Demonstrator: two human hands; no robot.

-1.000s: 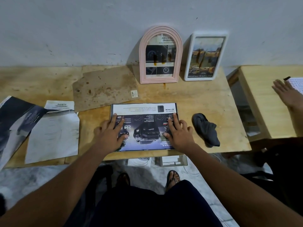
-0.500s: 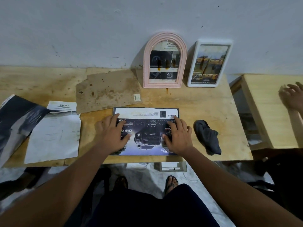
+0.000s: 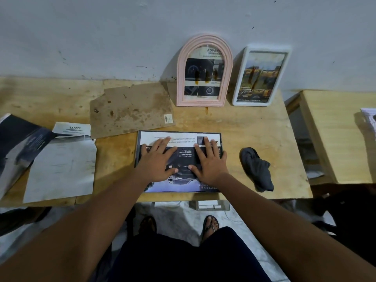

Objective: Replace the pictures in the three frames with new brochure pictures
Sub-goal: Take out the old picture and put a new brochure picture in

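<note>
Dark clothing (image 3: 183,259), thong sandals (image 3: 211,227)

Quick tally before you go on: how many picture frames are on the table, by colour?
Pink: 1, the arched frame, standing upright.
White: 1, the rectangular frame beside it.
Dark: 1, the flat frame under the left hand and right hand.
Total: 3

Modest home-like workspace: stained plywood table (image 3: 254,139) against a scuffed wall (image 3: 101,37).

Cannot read brochure picture (image 3: 183,139) half under left hand (image 3: 157,165) and right hand (image 3: 210,163); loses dark booklet (image 3: 20,139) past left edge.
</note>
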